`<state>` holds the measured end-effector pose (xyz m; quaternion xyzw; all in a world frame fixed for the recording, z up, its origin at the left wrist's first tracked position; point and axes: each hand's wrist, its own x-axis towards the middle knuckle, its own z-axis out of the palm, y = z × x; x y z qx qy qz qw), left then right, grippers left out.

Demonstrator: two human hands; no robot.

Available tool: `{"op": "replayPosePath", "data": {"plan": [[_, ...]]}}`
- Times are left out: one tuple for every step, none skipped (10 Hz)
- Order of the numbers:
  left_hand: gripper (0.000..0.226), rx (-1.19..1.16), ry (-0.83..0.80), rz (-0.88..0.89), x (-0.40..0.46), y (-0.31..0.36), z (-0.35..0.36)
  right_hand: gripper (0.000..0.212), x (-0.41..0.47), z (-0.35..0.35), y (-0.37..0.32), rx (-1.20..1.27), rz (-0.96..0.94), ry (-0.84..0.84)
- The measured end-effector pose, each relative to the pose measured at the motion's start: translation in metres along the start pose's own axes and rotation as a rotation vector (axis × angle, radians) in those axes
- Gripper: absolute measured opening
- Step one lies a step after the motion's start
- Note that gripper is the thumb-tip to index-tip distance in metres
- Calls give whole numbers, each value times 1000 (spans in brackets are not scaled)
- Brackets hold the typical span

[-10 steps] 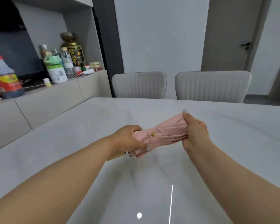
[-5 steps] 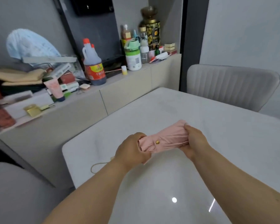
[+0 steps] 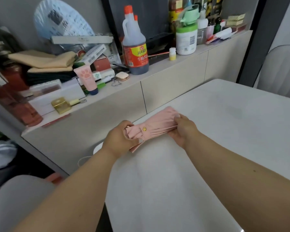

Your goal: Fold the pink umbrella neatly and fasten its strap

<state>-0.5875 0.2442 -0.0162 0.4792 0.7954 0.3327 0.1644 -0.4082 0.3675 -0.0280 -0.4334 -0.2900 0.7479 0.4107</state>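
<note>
1. Pink umbrella [image 3: 155, 124] folded into a pleated bundle, held just above the white table [image 3: 216, 148] near its left edge.
2. Left hand [image 3: 120, 139] wrapped round the near end – grip clamped on the fabric, thumb pressing on top.
3. Right hand [image 3: 185, 128] on the far end, fingers curled over the pleats, grip closed tight on the umbrella too.
4. Gold snap button [image 3: 144, 129] showing on the strap, facing up between the two hands. Can't tell if actually fastened.
5. Thin white cord [image 3: 84, 160] dangling off below the left wrist.
6. Cluttered sideboard behind – soy sauce bottle [image 3: 135, 47], pink tube with a paw print [image 3: 87, 79], green-lidded white jar [image 3: 186, 37], stack of folded cloths [image 3: 43, 61].
7. Grey chair [image 3: 281, 71] at the far right.
</note>
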Motion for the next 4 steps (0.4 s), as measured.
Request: {"op": "replayPosePath", "data": {"plan": [[43,11,47,23,26,-17,6,43,23,21,0,3,6,-32],[46,50,120,41,40,-33,25,43,29,27,4,-33,45,-105],[52,216,229,35,41,-36,48,46,19,22,6,-130,42,-153],[57,343,354,13,30,-29,58,43,1,9,2,-144,-100,-96]]}}
